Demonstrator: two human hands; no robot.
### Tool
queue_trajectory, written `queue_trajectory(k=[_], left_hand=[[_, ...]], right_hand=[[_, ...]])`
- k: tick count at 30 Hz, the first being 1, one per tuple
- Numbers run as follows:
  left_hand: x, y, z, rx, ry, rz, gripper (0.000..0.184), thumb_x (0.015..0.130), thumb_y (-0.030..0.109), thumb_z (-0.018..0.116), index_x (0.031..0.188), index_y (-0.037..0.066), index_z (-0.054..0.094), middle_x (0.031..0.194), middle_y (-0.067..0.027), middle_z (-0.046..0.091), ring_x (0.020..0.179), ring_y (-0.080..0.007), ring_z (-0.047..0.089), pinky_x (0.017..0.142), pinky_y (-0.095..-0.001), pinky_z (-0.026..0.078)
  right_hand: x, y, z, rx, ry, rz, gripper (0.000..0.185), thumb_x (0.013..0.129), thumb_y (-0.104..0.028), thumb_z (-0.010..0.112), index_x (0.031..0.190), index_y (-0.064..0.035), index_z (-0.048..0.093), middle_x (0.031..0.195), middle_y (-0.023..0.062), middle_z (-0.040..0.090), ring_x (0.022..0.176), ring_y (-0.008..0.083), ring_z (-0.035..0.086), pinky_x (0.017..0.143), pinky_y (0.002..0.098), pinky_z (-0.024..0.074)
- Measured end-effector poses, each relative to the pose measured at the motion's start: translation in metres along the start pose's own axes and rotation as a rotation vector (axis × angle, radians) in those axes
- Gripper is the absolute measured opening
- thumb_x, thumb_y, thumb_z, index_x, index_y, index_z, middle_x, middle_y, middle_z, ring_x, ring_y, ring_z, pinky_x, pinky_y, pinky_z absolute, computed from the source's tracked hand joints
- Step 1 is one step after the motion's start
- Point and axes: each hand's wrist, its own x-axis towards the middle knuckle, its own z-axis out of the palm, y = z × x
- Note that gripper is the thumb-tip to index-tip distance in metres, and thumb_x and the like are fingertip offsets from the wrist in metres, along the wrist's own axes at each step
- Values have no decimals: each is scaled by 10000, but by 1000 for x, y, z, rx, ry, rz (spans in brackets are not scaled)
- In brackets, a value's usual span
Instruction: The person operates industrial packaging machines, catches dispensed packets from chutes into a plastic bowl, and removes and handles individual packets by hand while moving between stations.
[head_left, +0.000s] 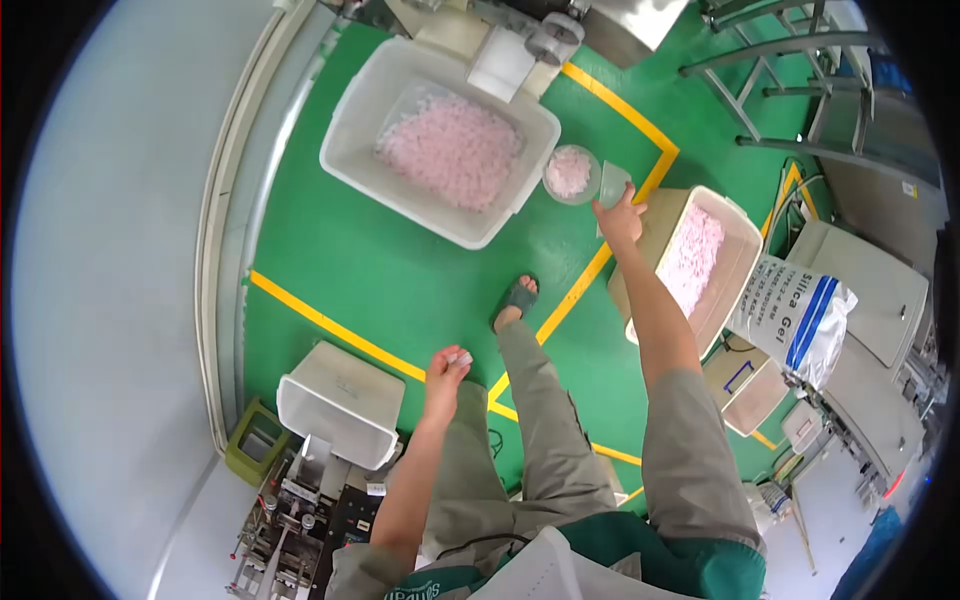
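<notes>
My right hand [621,220] reaches forward and grips a clear plastic cup [614,184], just right of a round tub [572,174] of small pink-white pieces. To its right stands a cream bin [735,285] with more pink-white pieces [692,255]. My left hand [446,372] is over the floor at lower centre, its fingers closed on a small whitish piece [460,358]. A large white bin [345,130] at the upper left holds a heap of pink-white pieces [455,150].
An upturned-looking white bin [340,400] and a machine [290,520] are at lower left. A silica gel bag [800,310] and another bin [750,385] are at right. A metal stepladder [790,90] stands upper right. Yellow lines [575,290] mark the green floor.
</notes>
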Motion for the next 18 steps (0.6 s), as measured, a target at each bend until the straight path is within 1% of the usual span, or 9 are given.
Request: queue_trajectory(k=[3,5,7,9,11,13,15,16,18], left_hand=[[36,-3,37,14,-45,9,339,878,60,621,1201,31,524,1127,-81,581,1019,-161,581,875,-275,479],[65,-2,69,1,-79,4,358,866,73,642,1202,26,530,1133,-85,582,1026,-165,581,876,-278,480],[74,24,121,94,-111,8,371,863,94,640,1209,20,527,1146,-95,581,1036,-170,577,879,-279,481],[96,33,166,153,-181,102,415,883,126,589,1276,35,491,1120,-85,575,925,-156,574,771,-284,494],[112,52,205,192,-179,113,541,903,164,529,1408,71,359,953,-86,574,674,-152,529,567,-310,463],[117,67,229,327,-78,116,631,902,251,524,1443,33,285,1131,-143,545,852,-206,565,722,-323,480],[98,78,225,408,-100,33,696,896,294,531,1467,32,231,1200,-184,542,976,-266,571,812,-365,468],[87,86,223,449,-114,-7,730,894,316,534,1479,32,203,1234,-204,541,1037,-297,573,856,-386,462],[54,102,200,528,-153,12,713,879,312,552,1467,47,247,1206,-215,564,1109,-317,558,919,-413,442]], right_hand=[[-2,1,-17,-20,-15,-24,932,725,-513,707,1449,-223,196,1215,284,419,819,408,649,713,459,549],[-14,12,-32,71,-7,-74,915,724,-496,712,1445,-216,223,1207,274,424,891,430,627,752,475,535],[-30,28,-41,127,-5,-101,903,726,-490,710,1440,-203,239,1199,270,428,936,447,609,782,487,523],[-46,57,-38,189,-5,-106,896,726,-494,703,1434,-184,249,1191,266,430,958,459,590,816,498,504],[-71,75,-47,168,-59,-13,901,725,-502,700,1432,-175,248,1200,278,429,954,456,590,823,499,497],[-92,93,-54,175,-89,84,905,722,-510,700,1430,-170,251,1205,289,429,956,455,587,830,497,493],[-125,115,-58,213,-102,173,907,718,-518,701,1428,-168,258,1207,300,429,965,456,582,835,495,490],[-139,123,-59,284,-140,253,903,716,-514,707,1422,-163,266,1188,303,437,992,466,568,842,494,486],[-177,141,-60,375,-86,245,904,714,-512,713,1420,-165,267,1194,307,437,1005,473,557,857,502,474]])
